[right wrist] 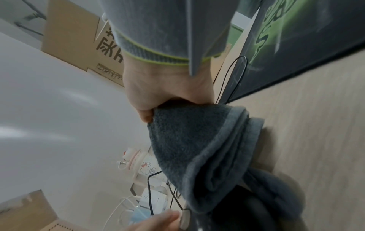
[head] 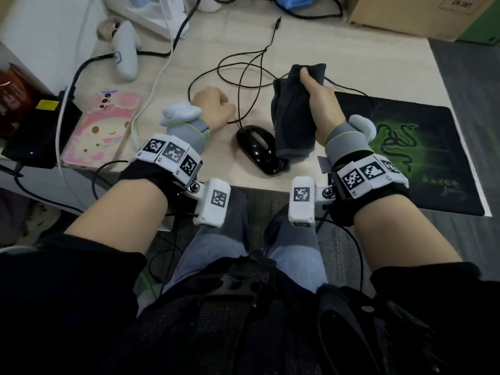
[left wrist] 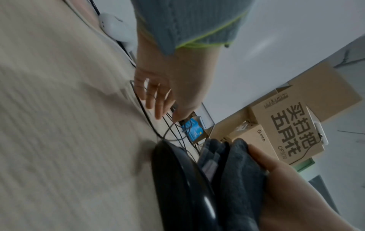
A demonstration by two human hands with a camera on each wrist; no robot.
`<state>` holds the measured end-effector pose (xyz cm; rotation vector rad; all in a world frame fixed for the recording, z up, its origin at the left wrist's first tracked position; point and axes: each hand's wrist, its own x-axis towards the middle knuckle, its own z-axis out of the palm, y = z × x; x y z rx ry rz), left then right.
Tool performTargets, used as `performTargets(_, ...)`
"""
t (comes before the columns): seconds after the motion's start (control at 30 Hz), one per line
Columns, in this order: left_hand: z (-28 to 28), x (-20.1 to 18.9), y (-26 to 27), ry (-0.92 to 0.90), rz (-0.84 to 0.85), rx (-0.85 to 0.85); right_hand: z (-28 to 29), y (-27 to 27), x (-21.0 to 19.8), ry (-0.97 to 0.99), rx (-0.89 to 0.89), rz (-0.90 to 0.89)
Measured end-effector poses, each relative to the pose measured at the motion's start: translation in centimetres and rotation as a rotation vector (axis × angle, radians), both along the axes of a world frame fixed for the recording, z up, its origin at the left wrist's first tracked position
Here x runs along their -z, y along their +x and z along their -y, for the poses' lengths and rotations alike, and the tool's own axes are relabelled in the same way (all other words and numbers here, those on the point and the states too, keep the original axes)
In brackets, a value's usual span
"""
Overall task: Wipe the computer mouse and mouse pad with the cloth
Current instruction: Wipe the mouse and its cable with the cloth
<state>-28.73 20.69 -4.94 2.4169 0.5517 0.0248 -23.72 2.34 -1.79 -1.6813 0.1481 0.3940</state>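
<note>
Your left hand (head: 213,106) hovered, fingers loosely curled and holding nothing, over the looped cable (head: 243,77) on the desk (head: 216,41); it could have snagged that cable and dragged the mouse (head: 258,148). Your right hand (head: 319,104) gripped the bunched cloth (head: 293,123), its bottom edge at the mouse. Farther right lay the mouse pad (head: 433,147), unwiped, I judged.

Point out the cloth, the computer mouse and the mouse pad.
cloth (head: 293,115), head view, middle of the folded fabric.
computer mouse (head: 257,148), head view, its glossy top.
mouse pad (head: 422,147), head view, the green printed area.
</note>
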Motion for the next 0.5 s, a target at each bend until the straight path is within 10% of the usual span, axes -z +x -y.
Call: performTargets(0.5, 4.0, -1.9, 3.2, -0.438, 0.399, 0.228, -0.1, -0.1, -0.3, 0.243, -0.229, 0.011)
